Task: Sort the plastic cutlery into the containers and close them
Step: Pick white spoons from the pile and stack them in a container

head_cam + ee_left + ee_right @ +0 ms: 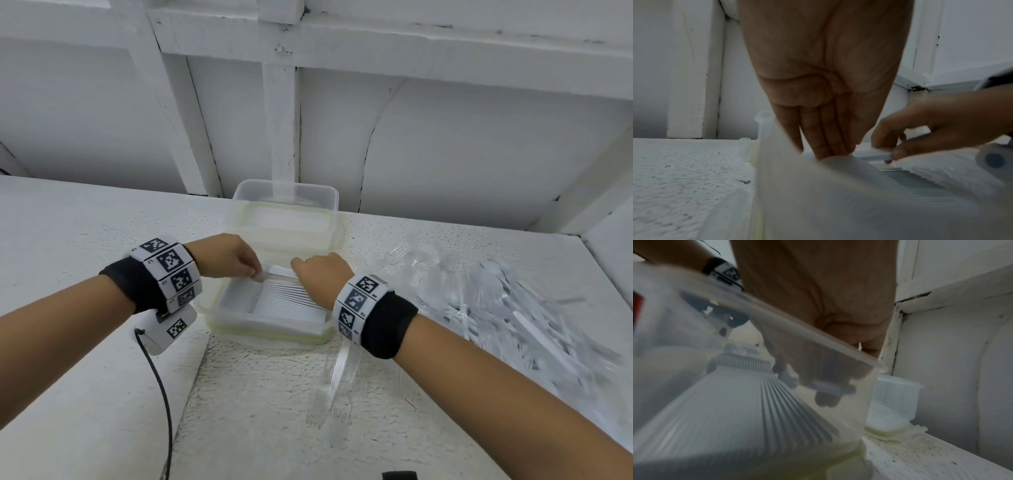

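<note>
While both hands work inside the near container [219, 317], the left hand [224, 257] and right hand [320, 270] each pinch one end of a small bundle of white cutlery [279, 270], likely to lay it level beside the packed row [287, 301]. Room remains along the far wall. Unsorted clear cutlery [496, 301] lies right; a second container [286, 202] waits behind.

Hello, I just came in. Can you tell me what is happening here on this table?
A person is sorting clear plastic cutlery. Both hands are inside the near clear plastic container, which already holds a neat row of white plastic cutlery. The left hand and the right hand together place a small stack of pieces at the far end of that row. A loose pile of clear cutlery waits to the right, and both containers are open.
</note>
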Demonstrator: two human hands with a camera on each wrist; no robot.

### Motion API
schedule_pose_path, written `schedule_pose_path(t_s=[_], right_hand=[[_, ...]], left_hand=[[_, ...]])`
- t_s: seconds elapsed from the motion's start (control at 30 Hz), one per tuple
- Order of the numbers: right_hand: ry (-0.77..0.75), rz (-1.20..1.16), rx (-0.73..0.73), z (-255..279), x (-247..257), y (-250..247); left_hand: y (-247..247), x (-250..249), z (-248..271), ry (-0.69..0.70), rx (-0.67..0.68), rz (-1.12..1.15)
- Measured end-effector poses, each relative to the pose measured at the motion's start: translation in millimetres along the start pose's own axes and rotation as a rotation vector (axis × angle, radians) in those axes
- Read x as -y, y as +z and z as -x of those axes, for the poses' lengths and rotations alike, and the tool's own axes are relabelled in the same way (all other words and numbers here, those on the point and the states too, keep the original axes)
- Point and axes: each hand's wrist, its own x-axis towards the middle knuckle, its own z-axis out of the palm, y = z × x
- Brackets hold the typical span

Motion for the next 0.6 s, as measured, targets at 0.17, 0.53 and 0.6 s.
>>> schedule_pose_path(t_s=[0.17,0.53,0.6], right_hand=[[0.018,-0.053,0.054,-9.9,-0.9,5.2],[0.002,-0.288,0.074,-25.0,-4.2,13.0],[0.013,-0.311,0.096,-27.1,-2.6,10.5]], left_hand=[[-1.8,18.2,9.2,0.019,-0.373,0.056],[13.6,36.1,17.7,-0.277,-0.358,0.491],[13.4,35.6,17.1,-0.286,-0.358,0.531]])
